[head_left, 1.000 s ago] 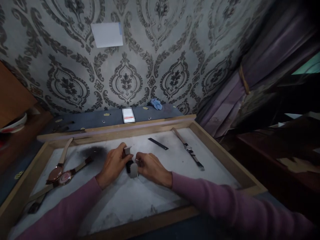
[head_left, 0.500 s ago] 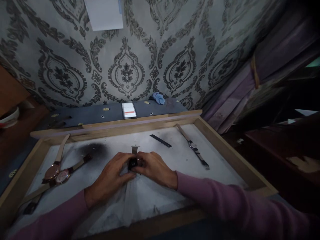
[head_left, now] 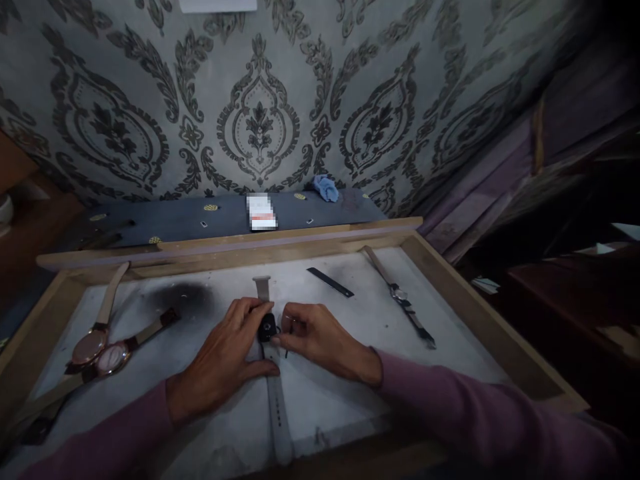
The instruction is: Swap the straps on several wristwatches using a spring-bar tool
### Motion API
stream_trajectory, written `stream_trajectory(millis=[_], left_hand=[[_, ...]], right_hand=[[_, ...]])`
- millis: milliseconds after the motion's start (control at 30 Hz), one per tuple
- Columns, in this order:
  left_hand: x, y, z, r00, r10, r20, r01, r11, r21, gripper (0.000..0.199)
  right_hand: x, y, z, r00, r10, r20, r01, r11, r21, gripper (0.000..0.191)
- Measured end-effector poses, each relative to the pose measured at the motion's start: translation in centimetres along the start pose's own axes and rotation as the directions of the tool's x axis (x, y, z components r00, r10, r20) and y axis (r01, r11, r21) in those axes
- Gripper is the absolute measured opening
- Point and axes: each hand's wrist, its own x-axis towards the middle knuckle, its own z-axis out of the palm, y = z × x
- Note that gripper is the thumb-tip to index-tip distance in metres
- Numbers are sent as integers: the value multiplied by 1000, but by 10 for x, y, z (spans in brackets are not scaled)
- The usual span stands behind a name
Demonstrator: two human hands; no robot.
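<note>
A watch [head_left: 268, 327] with a dark, squarish case and a pale strap lies stretched out in a shallow wooden tray [head_left: 500, 327]. My left hand [head_left: 225, 353] grips it from the left, its fingers at the upper end of the case and its thumb on the strap below. At the case's right edge is my right hand [head_left: 317, 337], fingers curled and pinched together. Something thin and dark pokes out beneath those fingers, too small to name. The strap's punched lower part [head_left: 279, 413] runs toward the tray's near side.
Two rose-gold watches [head_left: 90, 347] overlap at the tray's left. A flat black strip [head_left: 330, 282] lies behind my right hand, and a slim watch [head_left: 399, 294] is farther right. Beyond the tray are a blurred white card [head_left: 261, 211] and a crumpled blue cloth [head_left: 326, 189].
My right hand has drawn slightly right, off the case, so more of the watch shows. My left thumb has moved down onto the strap. The view has tilted downward.
</note>
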Motion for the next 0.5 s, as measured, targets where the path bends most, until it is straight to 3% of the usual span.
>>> stream_trajectory(millis=[167,333,400,500], left_hand=[[0,0,5,999,-19,-27,20,998,51,60],[-1,1,10,998,10,-68,3,981,192,63],[-2,1,11,997,16,-70,0,976,217,66],[-4,0,12,997,9,-82,9,975,224,67]], right_hand=[[5,2,-9,1000,0,-16,5,950,313,21],[12,6,-8,998,49,43,-65,788,613,31],[13,4,-8,1000,16,15,-22,787,616,30],[14,-3,-11,994,-75,-75,102,879,465,26]])
